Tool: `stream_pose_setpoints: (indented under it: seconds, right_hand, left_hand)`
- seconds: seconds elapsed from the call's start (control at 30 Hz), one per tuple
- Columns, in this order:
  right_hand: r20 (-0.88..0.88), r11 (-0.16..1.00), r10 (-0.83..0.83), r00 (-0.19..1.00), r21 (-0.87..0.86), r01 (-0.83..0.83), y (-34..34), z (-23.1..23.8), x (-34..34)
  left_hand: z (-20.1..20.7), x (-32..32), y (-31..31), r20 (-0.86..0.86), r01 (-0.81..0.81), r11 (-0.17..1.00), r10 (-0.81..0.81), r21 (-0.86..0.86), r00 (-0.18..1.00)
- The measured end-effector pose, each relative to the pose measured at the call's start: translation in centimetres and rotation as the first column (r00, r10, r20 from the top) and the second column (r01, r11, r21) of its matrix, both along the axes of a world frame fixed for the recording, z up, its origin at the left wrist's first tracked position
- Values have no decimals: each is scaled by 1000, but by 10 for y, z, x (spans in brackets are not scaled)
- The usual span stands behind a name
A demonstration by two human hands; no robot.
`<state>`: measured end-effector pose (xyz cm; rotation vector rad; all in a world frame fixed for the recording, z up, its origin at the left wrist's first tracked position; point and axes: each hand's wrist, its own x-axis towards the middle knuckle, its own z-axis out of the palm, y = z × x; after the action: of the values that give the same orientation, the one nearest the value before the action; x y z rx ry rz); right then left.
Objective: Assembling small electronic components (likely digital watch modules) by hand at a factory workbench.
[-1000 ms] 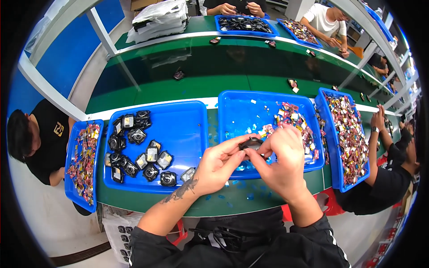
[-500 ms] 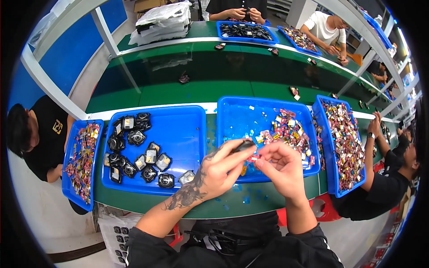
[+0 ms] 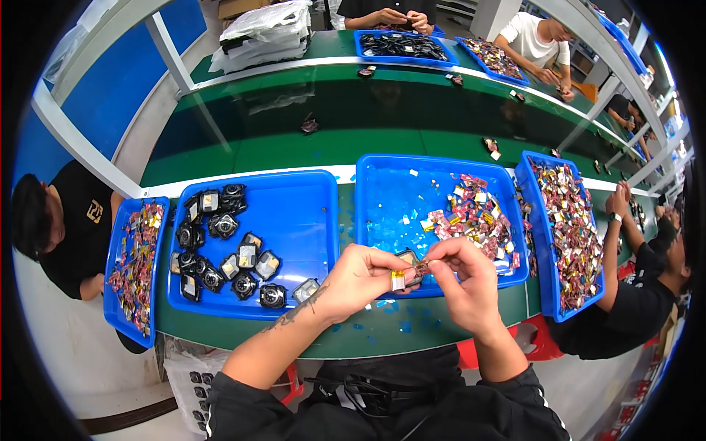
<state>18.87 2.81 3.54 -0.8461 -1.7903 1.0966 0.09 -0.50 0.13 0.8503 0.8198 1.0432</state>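
My left hand (image 3: 357, 283) is closed on a dark watch case (image 3: 407, 256), held just above the near edge of the parts tray. From the case hangs a small silver-and-yellow battery (image 3: 398, 280). Opposite it, my right hand (image 3: 468, 285) pinches thumb and forefinger together at the case's right side; what lies between them is too small to make out. Under and beyond my hands is the blue parts tray (image 3: 390, 198), with red circuit boards and batteries (image 3: 474, 209) heaped on its right side and blue film scraps on its left.
Left of my hands, a blue tray (image 3: 301, 213) holds several black watch cases (image 3: 246, 257). Narrow trays of boards stand at far left (image 3: 110, 294) and right (image 3: 548, 257). Beyond runs a green conveyor (image 3: 243, 147) carrying scattered parts. Co-workers sit on both sides and opposite.
My left hand has turned the case so that its inside and the hanging battery show. My right hand has closed in on the case. Parts on the conveyor have shifted slightly right.
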Motion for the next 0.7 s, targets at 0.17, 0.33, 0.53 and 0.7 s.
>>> stream_pose_setpoints:
  seconds: [0.17,0.33,0.53,0.7]
  right_hand:
    - [27,997,-72,997,-13,72,-1,-9,-2]
    - [80,986,-149,986,92,142,1,-13,-7]
    - [169,979,-165,972,149,141,5,-7,-11]
    - [146,997,-80,986,4,81,16,-4,-18]
  left_hand:
    - [3,8,-1,-47,-99,995,100,13,994]
    - [6,11,-4,-32,-121,979,128,164,991]
    - [4,12,-7,-81,-145,967,165,211,983]
    - [10,15,-5,-157,-211,869,309,447,938]
